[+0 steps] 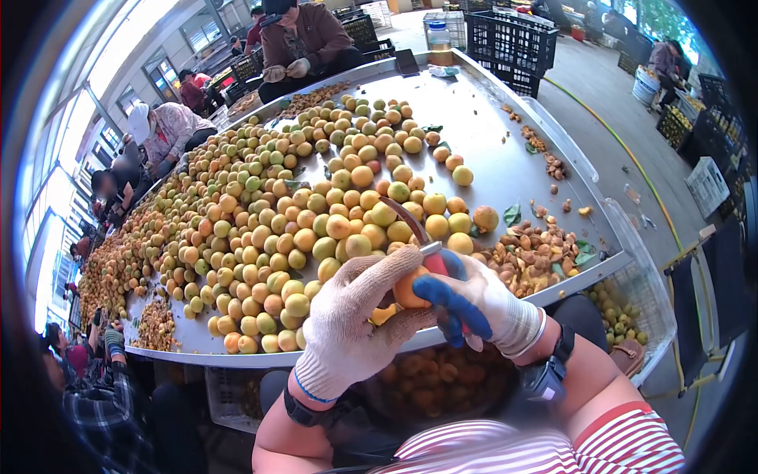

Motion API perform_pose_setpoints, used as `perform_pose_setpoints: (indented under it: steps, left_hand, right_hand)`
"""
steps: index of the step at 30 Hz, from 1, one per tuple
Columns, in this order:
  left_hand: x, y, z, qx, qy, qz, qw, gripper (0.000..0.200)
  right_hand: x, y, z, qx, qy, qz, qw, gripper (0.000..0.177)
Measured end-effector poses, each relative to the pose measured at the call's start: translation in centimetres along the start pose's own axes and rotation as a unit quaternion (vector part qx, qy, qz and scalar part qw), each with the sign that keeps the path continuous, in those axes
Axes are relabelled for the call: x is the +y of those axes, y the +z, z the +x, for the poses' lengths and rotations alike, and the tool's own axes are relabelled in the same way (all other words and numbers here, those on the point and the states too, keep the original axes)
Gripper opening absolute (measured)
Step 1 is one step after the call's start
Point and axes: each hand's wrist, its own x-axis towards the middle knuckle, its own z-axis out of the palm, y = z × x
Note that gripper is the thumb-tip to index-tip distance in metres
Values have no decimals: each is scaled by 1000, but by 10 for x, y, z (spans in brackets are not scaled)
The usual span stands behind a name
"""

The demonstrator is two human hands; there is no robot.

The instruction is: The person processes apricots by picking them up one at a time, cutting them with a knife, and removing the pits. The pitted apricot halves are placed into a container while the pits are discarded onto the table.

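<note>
My left hand (351, 320), in a white knit glove, is closed around an orange apricot (406, 290) just above the near edge of the metal table (505, 170). Pressed against it from the right is my right hand (485, 304), in a white glove with blue fingertips. It grips a small knife (430, 257) with a red handle. The knife's curved blade points up and left over the fruit pile. Most of the apricot is hidden by both gloves.
A big heap of yellow, orange and green apricots (268, 205) covers the table's left and middle. A pile of brown pits (537, 253) lies at the near right. A tub of cut fruit (430, 383) sits below my hands. Other people (304, 39) work along the far sides. Black crates (509, 39) stand behind.
</note>
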Motion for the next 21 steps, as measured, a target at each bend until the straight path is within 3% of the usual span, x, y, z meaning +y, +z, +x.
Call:
perform_pose_setpoints:
  steps: [4,5,6,7,8,9,11,13,18,21]
  left_hand:
    - [-8,5,0,-13,34,-9,999,59]
    - [-8,8,-3,2,-58,-151,987,56]
    - [-8,10,-4,17,-148,-289,946,53]
    - [-8,10,-3,17,-148,-289,946,53]
    - [-8,10,-2,31,-176,-359,916,49]
    - [-8,10,-1,46,-201,-427,880,46]
    - [-13,8,2,38,-220,-427,876,45]
    - [-17,8,3,33,-215,-561,799,45]
    - [-15,12,5,68,-214,-530,818,50]
    - [-24,11,4,50,-226,-500,834,39]
  right_hand:
    - [0,-13,-2,-41,29,31,998,31]
    - [12,-18,1,-42,29,31,998,31]
    - [30,-23,4,-44,-37,38,998,28]
    - [39,-26,6,-45,-102,45,993,26]
    - [20,-15,1,-25,-23,118,992,33]
    - [22,-19,3,-24,-23,118,992,33]
    - [29,-29,9,-109,36,214,970,42]
    - [26,-26,9,-96,21,206,974,46]
    - [20,-22,8,-30,-31,177,983,44]
    - [29,-26,13,-8,-48,155,987,44]
